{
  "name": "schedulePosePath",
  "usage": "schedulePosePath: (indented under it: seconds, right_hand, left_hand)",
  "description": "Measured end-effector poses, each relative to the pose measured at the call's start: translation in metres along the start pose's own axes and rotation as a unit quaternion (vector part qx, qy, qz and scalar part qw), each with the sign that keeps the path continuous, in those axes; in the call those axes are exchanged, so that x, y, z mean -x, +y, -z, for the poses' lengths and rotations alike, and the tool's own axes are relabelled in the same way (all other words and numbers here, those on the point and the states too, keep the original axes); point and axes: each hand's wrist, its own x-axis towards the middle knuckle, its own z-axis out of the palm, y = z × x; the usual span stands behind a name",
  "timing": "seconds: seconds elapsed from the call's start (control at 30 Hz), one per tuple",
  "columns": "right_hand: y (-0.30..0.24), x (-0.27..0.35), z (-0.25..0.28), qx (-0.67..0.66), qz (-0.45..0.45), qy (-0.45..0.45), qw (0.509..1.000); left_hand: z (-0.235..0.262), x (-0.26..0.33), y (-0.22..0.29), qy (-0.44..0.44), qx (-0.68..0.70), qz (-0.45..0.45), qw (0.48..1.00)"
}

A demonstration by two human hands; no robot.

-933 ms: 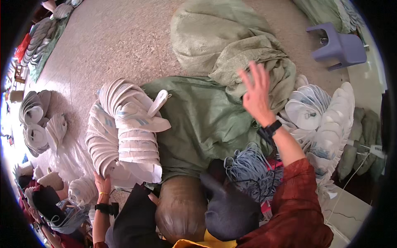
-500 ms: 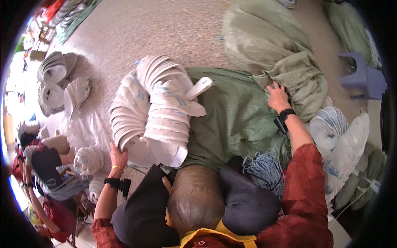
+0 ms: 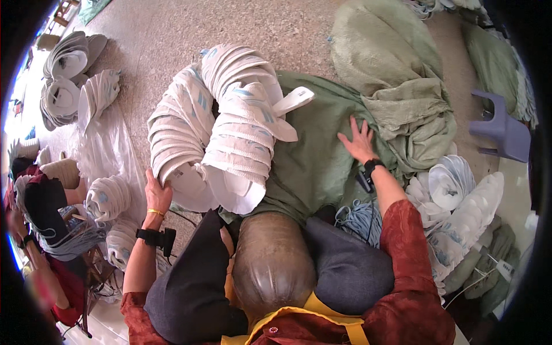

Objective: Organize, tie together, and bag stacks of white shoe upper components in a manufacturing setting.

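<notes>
The left hand (image 3: 156, 194) is laid with open fingers against the lower edge of a large curved stack of white woven items with light blue marks (image 3: 221, 123); it is pressed on the stack and nothing is enclosed by it. Just above and to the right of this hand the stack is bent in two thick arcs, which lie partly on a green woven sack (image 3: 322, 155). The right hand (image 3: 359, 141) is spread flat, palm down, on this green sack, with the fingers wide apart and nothing gripped. A black band is worn on each wrist. Beyond the right hand, a pale green crumpled sack (image 3: 397, 75) is heaped on the speckled floor (image 3: 172, 34), and further to its right a purple plastic stool (image 3: 503, 132) is seen. Below the right forearm a bundle of light blue cord (image 3: 359, 218) is lying. Left of the left hand, smaller white stacks (image 3: 106, 195) rest on a clear plastic sheet (image 3: 109, 149).
</notes>
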Motion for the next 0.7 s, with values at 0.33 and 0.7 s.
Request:
schedulePosePath:
  seconds: [0.33, 0.7]
  right_hand:
    - [-0.005, -0.065, 0.044, 0.075, 0.016, -0.018, 0.997]
    - [-0.082, -0.068, 0.051, 0.109, 0.096, 0.119, 0.982]
  left_hand:
    - [-0.005, 0.004, 0.013, 0.019, 0.005, 0.012, 1.000]
    - [-0.004, 0.002, 0.016, 0.008, 0.006, 0.018, 1.000]
